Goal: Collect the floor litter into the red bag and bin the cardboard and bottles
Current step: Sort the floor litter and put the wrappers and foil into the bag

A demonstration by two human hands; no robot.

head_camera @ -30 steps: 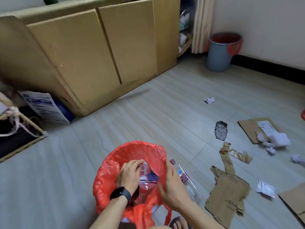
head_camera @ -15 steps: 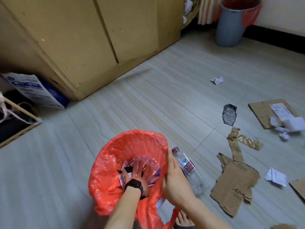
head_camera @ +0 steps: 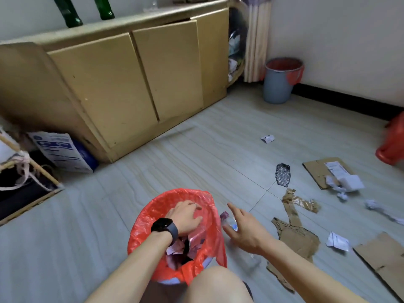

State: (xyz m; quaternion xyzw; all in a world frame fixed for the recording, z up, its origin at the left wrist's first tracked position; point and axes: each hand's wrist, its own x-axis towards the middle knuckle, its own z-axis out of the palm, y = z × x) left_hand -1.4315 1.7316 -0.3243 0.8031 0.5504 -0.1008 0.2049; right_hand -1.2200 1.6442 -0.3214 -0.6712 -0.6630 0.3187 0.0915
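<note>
The red bag [head_camera: 150, 215] stands open on the floor in front of my knee, with pink and white litter inside. My left hand [head_camera: 184, 217], a black watch on its wrist, lies at the bag's mouth with relaxed fingers and holds nothing. My right hand [head_camera: 244, 231] hovers with spread fingers just right of the bag, over a clear plastic bottle [head_camera: 228, 219] lying on the floor. Right of that lies torn cardboard [head_camera: 297, 241]. More cardboard sheets [head_camera: 317, 171] [head_camera: 384, 261] lie further right. The blue bin [head_camera: 277, 88] with a red liner stands by the far wall.
Paper scraps [head_camera: 267, 138] [head_camera: 337, 241], crumpled paper [head_camera: 345, 184], a black mesh piece [head_camera: 282, 174] and brown tape [head_camera: 301, 202] litter the floor. A wooden cabinet [head_camera: 131, 84] carries green bottles [head_camera: 70, 16]. Another red bag [head_camera: 391, 147] sits at the right edge.
My left hand has risen from deep inside the bag to its mouth. My right hand has let go of the bag's rim and moved right over the bottle.
</note>
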